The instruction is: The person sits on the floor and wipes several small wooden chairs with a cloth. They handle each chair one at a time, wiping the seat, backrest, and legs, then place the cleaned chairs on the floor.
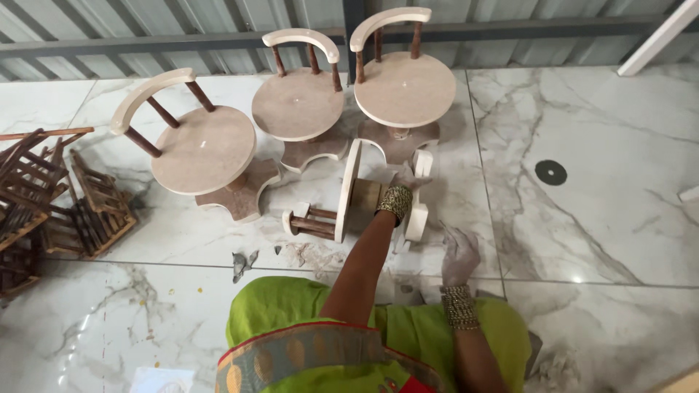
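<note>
A small round-seat wooden chair (348, 191) lies on its side on the marble floor in front of me. Its curved backrest (291, 222) points left and its pale base (417, 215) points right. My left hand (408, 179), with bangles on the wrist, reaches forward and grips the chair between seat and base. My right hand (460, 253), dusty white and also bangled, hovers just right of the base with fingers apart, holding nothing. My green garment fills the bottom of the view.
Three similar chairs stand upright behind: one at left (204, 149), one in the middle (298, 103), one at right (404, 89). Dark slatted wooden racks (51, 196) pile at far left. A black disc (551, 172) and grey scraps (244, 263) lie on the floor.
</note>
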`<state>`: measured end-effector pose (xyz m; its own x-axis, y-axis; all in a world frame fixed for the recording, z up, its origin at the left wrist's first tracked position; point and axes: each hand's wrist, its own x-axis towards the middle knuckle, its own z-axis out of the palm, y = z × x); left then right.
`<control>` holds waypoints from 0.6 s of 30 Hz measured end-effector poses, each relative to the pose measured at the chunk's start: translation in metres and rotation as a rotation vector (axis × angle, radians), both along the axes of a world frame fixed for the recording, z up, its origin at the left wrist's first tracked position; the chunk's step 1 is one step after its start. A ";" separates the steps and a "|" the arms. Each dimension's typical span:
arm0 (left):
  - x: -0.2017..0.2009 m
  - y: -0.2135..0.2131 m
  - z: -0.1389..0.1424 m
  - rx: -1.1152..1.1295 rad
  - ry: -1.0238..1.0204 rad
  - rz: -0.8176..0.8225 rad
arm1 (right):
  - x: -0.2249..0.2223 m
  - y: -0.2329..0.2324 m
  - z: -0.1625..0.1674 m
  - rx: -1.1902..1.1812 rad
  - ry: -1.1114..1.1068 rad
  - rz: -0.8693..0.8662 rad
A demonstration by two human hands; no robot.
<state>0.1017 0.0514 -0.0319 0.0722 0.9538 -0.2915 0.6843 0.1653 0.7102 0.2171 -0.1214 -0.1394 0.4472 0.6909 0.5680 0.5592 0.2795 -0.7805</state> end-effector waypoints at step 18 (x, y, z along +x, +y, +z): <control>-0.138 -0.018 0.047 0.079 0.327 0.237 | -0.025 0.013 0.003 -0.334 0.996 0.481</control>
<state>-0.0361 0.0334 0.0149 -0.2368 0.9532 -0.1880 0.8258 0.2994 0.4780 0.1924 -0.1087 -0.1364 0.2446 0.9607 -0.1316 -0.4536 -0.0065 -0.8912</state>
